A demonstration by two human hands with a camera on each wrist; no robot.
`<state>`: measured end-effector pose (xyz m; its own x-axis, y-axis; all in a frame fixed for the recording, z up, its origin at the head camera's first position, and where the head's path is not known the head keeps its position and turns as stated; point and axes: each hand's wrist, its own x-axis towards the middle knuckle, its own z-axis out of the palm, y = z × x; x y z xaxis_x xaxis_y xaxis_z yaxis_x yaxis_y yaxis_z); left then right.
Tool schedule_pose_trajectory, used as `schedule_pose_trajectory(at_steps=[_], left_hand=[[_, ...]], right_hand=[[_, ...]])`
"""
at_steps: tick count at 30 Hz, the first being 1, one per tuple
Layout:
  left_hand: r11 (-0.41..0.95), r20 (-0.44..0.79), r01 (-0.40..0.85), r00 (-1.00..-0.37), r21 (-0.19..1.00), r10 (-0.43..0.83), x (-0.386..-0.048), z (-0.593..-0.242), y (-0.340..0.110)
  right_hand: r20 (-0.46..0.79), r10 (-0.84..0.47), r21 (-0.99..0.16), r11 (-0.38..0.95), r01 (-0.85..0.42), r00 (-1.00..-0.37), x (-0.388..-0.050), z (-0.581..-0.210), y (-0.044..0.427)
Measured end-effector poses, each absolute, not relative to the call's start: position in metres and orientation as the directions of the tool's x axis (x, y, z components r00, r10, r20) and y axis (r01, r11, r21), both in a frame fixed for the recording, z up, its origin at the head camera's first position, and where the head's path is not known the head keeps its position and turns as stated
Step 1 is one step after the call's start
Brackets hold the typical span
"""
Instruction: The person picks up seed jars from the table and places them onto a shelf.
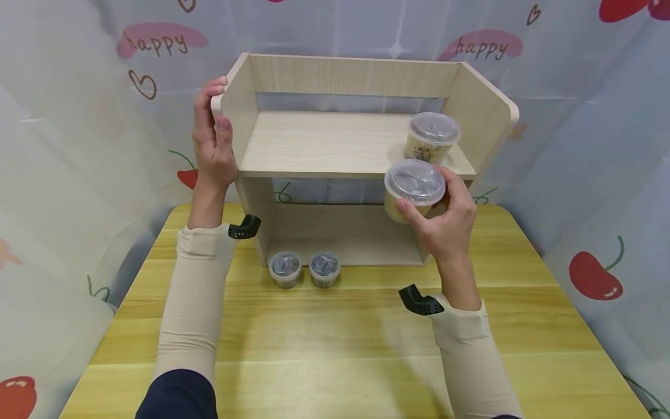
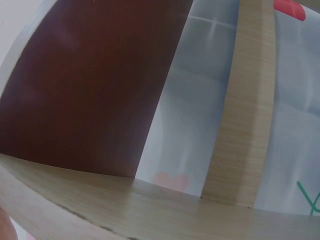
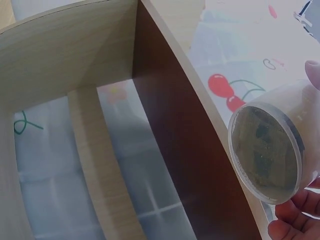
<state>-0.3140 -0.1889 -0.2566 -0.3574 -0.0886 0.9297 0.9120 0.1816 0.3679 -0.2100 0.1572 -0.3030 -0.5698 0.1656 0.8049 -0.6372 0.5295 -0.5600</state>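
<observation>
My left hand (image 1: 213, 152) grips the front edge of the left side panel of a pale two-tier wooden shelf (image 1: 324, 139), thumb towards the front. My right hand (image 1: 451, 224) holds a lidded plastic tub (image 1: 415, 185) with pale yellow contents, in front of the upper board's right end. In the right wrist view the round underside of this tub (image 3: 265, 152) shows, with fingertips (image 3: 287, 220) at its side. Just behind it, a similar tub (image 1: 432, 138) stands on the upper board near the right side panel. The left wrist view shows mainly the shelf's underside (image 2: 95, 85).
Two small lidded cups (image 1: 285, 269) with dark contents stand side by side on the wooden table (image 1: 324, 349), before the shelf's lower left part. A printed curtain (image 1: 335, 29) hangs behind and at both sides.
</observation>
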Motion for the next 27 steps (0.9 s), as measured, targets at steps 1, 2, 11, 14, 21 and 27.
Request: schedule_pose_trajectory(at_steps=[1, 2, 11, 14, 21, 27], left_hand=[[0.181, 0.93, 0.912, -0.357, 0.368, -0.088, -0.314, -0.257, -0.189], [0.181, 0.93, 0.912, -0.358, 0.368, -0.088, -0.315, -0.257, -0.189], [0.19, 0.929, 0.909, -0.36, 0.371, -0.087, -0.316, -0.257, -0.19], [0.192, 0.93, 0.91, -0.356, 0.367, -0.088, -0.316, -0.258, -0.19], [0.193, 0.931, 0.911, -0.355, 0.365, -0.086, -0.318, -0.259, -0.191], [0.198, 0.931, 0.91, -0.354, 0.365, -0.085, -0.317, -0.258, -0.191]], right_hand=[[0.803, 0.169, -0.564, 0.524, -0.638, -0.572, -0.21, -0.302, 0.157], [0.802, 0.168, -0.565, 0.523, -0.638, -0.573, -0.21, -0.301, 0.156], [0.795, 0.177, -0.58, 0.503, -0.641, -0.58, -0.216, -0.296, 0.153], [0.797, 0.165, -0.576, 0.496, -0.649, -0.581, -0.218, -0.295, 0.153], [0.784, 0.182, -0.603, 0.451, -0.658, -0.594, -0.218, -0.291, 0.148], [0.78, 0.182, -0.605, 0.461, -0.649, -0.598, -0.221, -0.288, 0.145]])
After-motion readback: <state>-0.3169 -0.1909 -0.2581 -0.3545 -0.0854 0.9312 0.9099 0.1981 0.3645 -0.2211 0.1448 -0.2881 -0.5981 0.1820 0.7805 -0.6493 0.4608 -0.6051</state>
